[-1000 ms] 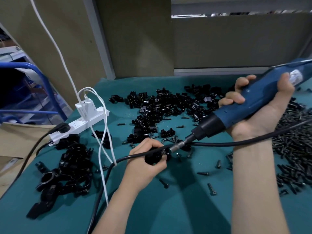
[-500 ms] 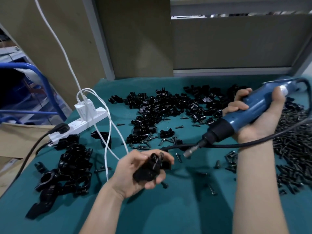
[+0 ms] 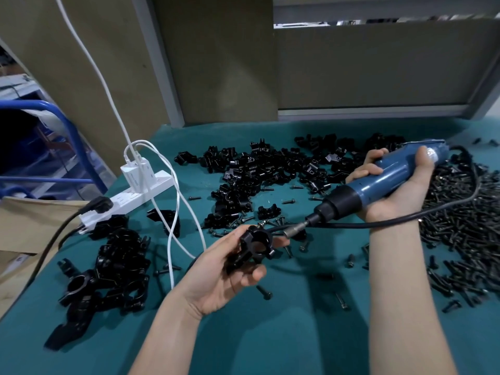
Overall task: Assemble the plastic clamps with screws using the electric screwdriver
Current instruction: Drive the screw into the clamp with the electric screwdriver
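My left hand [image 3: 224, 272] is turned palm up and holds a black plastic clamp [image 3: 254, 246] between thumb and fingers, its round bore facing me. My right hand [image 3: 397, 193] grips the blue electric screwdriver [image 3: 378, 182], whose metal bit [image 3: 293, 230] points down-left and ends just right of the clamp, apart from it. The screwdriver's black cable [image 3: 405, 220] loops under my right wrist. Loose black clamp parts [image 3: 259, 174] lie piled at the table's middle back. A heap of black screws [image 3: 465, 234] covers the right side.
Assembled clamps [image 3: 108, 272] are heaped at the left on the teal table [image 3: 270, 334]. A white power strip [image 3: 135, 196] with white charger cables [image 3: 173, 226] and a black plug lies at the back left. Stray screws [image 3: 263, 292] dot the middle. A cardboard box [image 3: 24, 226] sits off the left edge.
The screwdriver bit has pulled up and right, away from the clamp. My left hand has turned palm up and lifted the clamp off the table, rotating it.
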`<action>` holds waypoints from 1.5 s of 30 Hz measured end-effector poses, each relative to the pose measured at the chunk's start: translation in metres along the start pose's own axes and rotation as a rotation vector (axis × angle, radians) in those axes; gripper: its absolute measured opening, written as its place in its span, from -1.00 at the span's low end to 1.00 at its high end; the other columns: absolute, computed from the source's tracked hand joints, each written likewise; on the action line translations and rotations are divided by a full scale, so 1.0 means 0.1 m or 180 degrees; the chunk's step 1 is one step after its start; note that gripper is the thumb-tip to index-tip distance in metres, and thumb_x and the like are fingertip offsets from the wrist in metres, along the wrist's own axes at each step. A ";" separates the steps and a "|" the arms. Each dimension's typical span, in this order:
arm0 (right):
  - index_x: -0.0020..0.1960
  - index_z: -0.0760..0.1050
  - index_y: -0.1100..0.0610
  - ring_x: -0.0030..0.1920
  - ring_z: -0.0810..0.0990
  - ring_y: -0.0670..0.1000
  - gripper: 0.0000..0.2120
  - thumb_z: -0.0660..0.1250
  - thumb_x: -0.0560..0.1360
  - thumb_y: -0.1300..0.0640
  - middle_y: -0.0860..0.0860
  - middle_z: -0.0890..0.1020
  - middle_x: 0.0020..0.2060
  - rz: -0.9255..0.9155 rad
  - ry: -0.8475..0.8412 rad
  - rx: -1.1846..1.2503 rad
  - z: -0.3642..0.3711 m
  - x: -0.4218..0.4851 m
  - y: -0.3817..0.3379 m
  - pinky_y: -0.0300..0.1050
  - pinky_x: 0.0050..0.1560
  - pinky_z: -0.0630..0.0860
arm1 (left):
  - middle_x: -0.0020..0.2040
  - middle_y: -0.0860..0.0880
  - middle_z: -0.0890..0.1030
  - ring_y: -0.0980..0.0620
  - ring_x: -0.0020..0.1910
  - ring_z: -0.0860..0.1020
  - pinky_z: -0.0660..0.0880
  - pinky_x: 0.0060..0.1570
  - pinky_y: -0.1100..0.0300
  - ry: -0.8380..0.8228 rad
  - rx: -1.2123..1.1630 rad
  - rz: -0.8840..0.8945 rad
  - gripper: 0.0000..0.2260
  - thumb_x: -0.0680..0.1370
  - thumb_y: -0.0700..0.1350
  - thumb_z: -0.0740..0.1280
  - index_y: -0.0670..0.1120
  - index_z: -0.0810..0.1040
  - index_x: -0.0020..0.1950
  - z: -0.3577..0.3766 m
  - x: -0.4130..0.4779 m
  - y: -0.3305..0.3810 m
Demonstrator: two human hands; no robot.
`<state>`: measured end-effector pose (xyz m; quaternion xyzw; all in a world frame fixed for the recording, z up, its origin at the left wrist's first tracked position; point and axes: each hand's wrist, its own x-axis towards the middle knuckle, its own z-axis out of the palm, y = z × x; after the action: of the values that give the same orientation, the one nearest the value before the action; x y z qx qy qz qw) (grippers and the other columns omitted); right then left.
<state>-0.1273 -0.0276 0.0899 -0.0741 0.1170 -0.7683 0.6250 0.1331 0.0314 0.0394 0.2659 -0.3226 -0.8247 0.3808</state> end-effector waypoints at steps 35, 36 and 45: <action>-0.12 0.42 0.09 -0.48 0.45 -0.12 -0.66 0.32 0.34 -0.17 -0.08 0.55 -0.28 -0.0133 -0.0122 0.0060 0.12 -0.06 0.05 -0.28 -0.38 0.44 | -0.08 -0.17 0.68 -0.02 -0.39 0.62 0.43 -0.56 0.31 0.0515 0.1134 0.0745 -0.75 0.41 0.07 0.45 -0.11 0.69 -0.13 0.09 0.01 -0.01; -0.13 0.42 0.09 -0.48 0.44 -0.11 -0.66 0.33 0.34 -0.17 -0.07 0.55 -0.28 -0.0184 -0.0141 0.0069 0.15 -0.07 0.05 -0.28 -0.38 0.44 | -0.14 -0.17 0.67 -0.02 -0.43 0.60 0.43 -0.57 0.31 0.0561 0.1085 0.0752 -0.76 0.39 0.07 0.47 -0.10 0.68 -0.17 0.09 0.03 -0.03; -0.20 0.45 0.07 -0.51 0.43 -0.10 -0.67 0.20 0.45 -0.19 -0.08 0.54 -0.31 -0.0546 -0.0400 -0.0324 0.37 -0.20 0.09 -0.24 -0.43 0.41 | -0.20 -0.18 0.63 -0.03 -0.50 0.54 0.42 -0.56 0.28 0.0750 0.1091 0.0916 -0.68 0.30 0.17 0.44 -0.08 0.64 -0.23 0.06 0.08 -0.07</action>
<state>-0.1049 -0.0134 0.1235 -0.1635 0.1097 -0.8058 0.5584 0.1214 0.0307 0.0361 0.3723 -0.4456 -0.6586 0.4787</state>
